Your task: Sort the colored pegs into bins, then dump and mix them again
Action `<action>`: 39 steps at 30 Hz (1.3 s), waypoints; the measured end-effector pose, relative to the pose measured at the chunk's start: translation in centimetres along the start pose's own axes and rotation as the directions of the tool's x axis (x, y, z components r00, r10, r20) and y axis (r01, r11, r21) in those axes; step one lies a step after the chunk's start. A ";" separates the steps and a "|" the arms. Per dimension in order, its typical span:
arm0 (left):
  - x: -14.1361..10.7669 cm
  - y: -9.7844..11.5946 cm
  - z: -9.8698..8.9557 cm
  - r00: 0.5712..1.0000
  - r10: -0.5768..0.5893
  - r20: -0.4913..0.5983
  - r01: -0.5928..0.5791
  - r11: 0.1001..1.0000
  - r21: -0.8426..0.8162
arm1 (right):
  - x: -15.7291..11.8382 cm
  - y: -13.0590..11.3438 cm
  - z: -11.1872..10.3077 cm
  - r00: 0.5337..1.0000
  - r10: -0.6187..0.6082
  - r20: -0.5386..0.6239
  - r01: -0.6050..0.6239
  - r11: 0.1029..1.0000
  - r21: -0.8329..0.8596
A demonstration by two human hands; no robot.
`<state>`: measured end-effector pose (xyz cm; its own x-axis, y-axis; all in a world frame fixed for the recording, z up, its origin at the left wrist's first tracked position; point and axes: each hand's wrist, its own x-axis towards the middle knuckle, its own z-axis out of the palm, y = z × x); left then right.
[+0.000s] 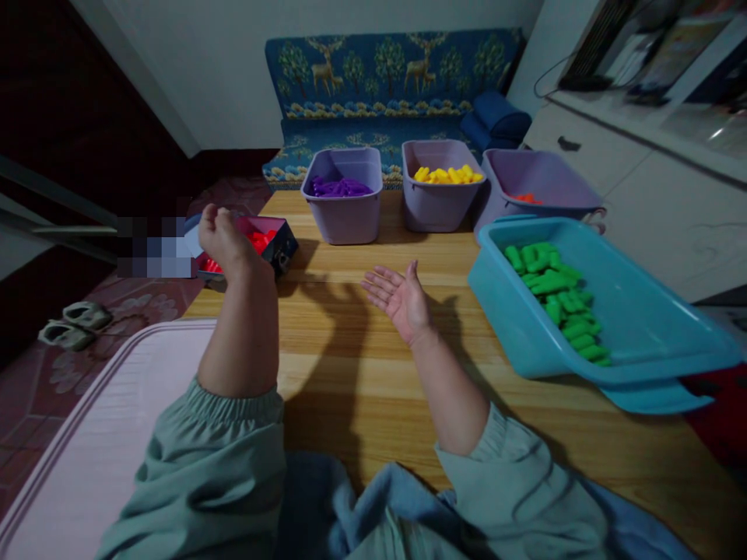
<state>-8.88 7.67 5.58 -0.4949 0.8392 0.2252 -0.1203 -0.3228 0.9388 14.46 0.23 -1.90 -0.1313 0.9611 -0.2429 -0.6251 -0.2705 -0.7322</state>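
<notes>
My left hand is raised over a dark box of red pieces at the table's left edge. Its fingers curl away from me, and whatever they may hold is hidden. A pale blue flat patch shows just beside these fingers; whether they touch it I cannot tell. Palm up, my right hand hovers above the middle of the wooden table, fingers spread and nothing in it. To its right stands a turquoise tub with green pieces.
Along the far edge stand a purple bin of purple pieces, another bin of yellow pieces and a third bin with a few orange-red ones. A pink lid-like surface lies at left. Beyond are a blue patterned sofa and a cabinet.
</notes>
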 end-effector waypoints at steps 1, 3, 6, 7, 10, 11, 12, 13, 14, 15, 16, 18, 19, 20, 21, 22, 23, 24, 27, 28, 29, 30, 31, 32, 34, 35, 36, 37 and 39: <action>0.3 -0.1 0.0 0.999 0.031 0.011 -0.031 0.998 0.046 | 0.0 0.0 0.0 1.000 -0.002 -0.001 0.002 1.000 -0.004; 1.0 -0.4 0.0 0.997 0.075 0.024 -0.077 0.990 0.114 | 0.1 0.1 -0.1 1.000 -0.006 -0.002 0.005 1.000 -0.015; 2.1 -1.3 0.1 0.994 0.097 -0.042 -0.089 0.984 0.156 | 0.2 0.2 -0.2 1.000 -0.006 0.000 0.006 0.999 -0.033; 2.2 -1.6 0.2 0.988 0.108 -0.115 -0.087 0.980 0.177 | 0.2 0.3 -0.2 1.000 -0.006 0.001 0.006 0.999 -0.037; 1.6 -2.3 0.9 0.928 0.218 -0.303 -0.145 0.959 0.244 | 0.4 0.4 -0.3 1.000 -0.012 0.004 0.013 0.999 -0.040; 0.9 -2.4 1.4 0.918 0.258 -0.302 -0.184 0.950 0.254 | 0.4 0.4 -0.3 1.000 -0.015 0.002 0.015 0.999 -0.038; 0.0 -2.4 1.8 0.922 0.289 -0.258 -0.226 0.942 0.248 | 0.4 0.4 -0.3 1.000 -0.016 -0.003 0.016 0.999 -0.034; -1.1 -2.5 2.3 0.931 0.303 -0.204 -0.253 0.938 0.238 | 0.3 0.4 -0.3 1.000 -0.018 -0.010 0.017 0.999 -0.029; -2.2 -2.6 2.9 0.944 0.295 -0.148 -0.257 0.939 0.229 | 0.3 0.4 -0.3 1.000 -0.017 -0.016 0.016 1.000 -0.023; -3.5 -2.8 3.4 0.959 0.275 -0.065 -0.256 0.943 0.214 | 0.2 0.3 -0.2 1.000 -0.015 -0.023 0.015 1.000 -0.015; -4.8 -3.1 3.9 0.969 0.246 0.035 -0.248 0.949 0.194 | 0.2 0.3 -0.2 0.999 -0.014 -0.029 0.014 1.000 -0.003; -7.3 -3.9 4.9 0.959 0.161 0.231 -0.203 0.964 0.172 | 0.1 0.1 0.0 0.999 -0.020 -0.038 0.021 0.999 0.029; -8.4 -4.5 5.3 0.941 0.119 0.316 -0.184 0.965 0.186 | 0.0 0.1 0.1 0.999 -0.026 -0.036 0.028 0.999 0.046; -9.5 -5.1 5.6 0.917 0.082 0.390 -0.178 0.960 0.215 | 0.0 0.1 0.2 0.999 -0.032 -0.028 0.034 0.998 0.060; -10.5 -5.7 5.8 0.891 0.061 0.450 -0.195 0.946 0.258 | -0.1 0.1 0.3 0.999 -0.038 -0.012 0.038 0.997 0.066; -11.4 -6.3 6.0 0.860 0.051 0.507 -0.235 0.923 0.306 | -0.1 0.1 0.3 0.999 -0.042 0.007 0.042 0.997 0.063; -12.1 -6.9 6.1 0.825 0.045 0.563 -0.289 0.890 0.353 | -0.2 0.2 0.4 0.998 -0.051 0.028 0.050 0.998 0.048; -12.8 -7.3 6.1 0.791 0.045 0.610 -0.353 0.848 0.395 | -0.2 0.2 0.4 0.997 -0.061 0.052 0.060 0.998 0.022; -14.2 -8.1 6.0 0.724 0.063 0.687 -0.527 0.694 0.491 | -0.4 0.5 0.4 0.988 -0.088 0.123 0.098 0.992 -0.077; -14.5 -8.1 6.0 0.720 0.072 0.690 -0.564 0.641 0.521 | -0.5 0.6 0.4 0.986 -0.085 0.145 0.100 0.990 -0.099; -14.7 -7.9 5.9 0.722 0.078 0.687 -0.588 0.592 0.551 | -0.6 0.6 0.4 0.984 -0.079 0.162 0.098 0.989 -0.113; -14.8 -7.6 5.9 0.731 0.078 0.678 -0.600 0.548 0.583 | -0.7 0.7 0.4 0.982 -0.074 0.173 0.097 0.987 -0.125; -14.8 -7.3 5.9 0.744 0.072 0.664 -0.602 0.503 0.620 | -0.7 0.7 0.4 0.981 -0.071 0.181 0.098 0.985 -0.141; -14.7 -6.9 5.9 0.766 0.063 0.640 -0.591 0.460 0.662 | -0.8 0.8 0.4 0.979 -0.070 0.192 0.104 0.980 -0.171; -14.5 -6.1 6.0 0.825 0.040 0.563 -0.532 0.392 0.751 | -0.9 1.0 0.4 0.972 -0.078 0.223 0.137 0.954 -0.267; -14.4 -5.9 5.9 0.855 0.023 0.519 -0.489 0.372 0.789 | -1.0 1.1 0.4 0.967 -0.081 0.242 0.158 0.933 -0.322; -14.2 -5.7 5.9 0.878 0.001 0.478 -0.446 0.362 0.818 | -0.9 1.2 0.4 0.962 -0.082 0.261 0.178 0.911 -0.372; -14.1 -5.6 5.8 0.894 -0.023 0.448 -0.410 0.362 0.837 | -0.9 1.3 0.4 0.958 -0.083 0.276 0.197 0.889 -0.414; -13.9 -5.6 5.6 0.904 -0.068 0.421 -0.369 0.372 0.852 | -0.8 1.3 0.4 0.952 -0.081 0.295 0.221 0.850 -0.479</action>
<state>3.51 0.30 -1.37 -0.0769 0.9652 0.2500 0.8710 -0.0570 0.4880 13.44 -0.86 -2.47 -0.3016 0.9533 0.0160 -0.1915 -0.0441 -0.9805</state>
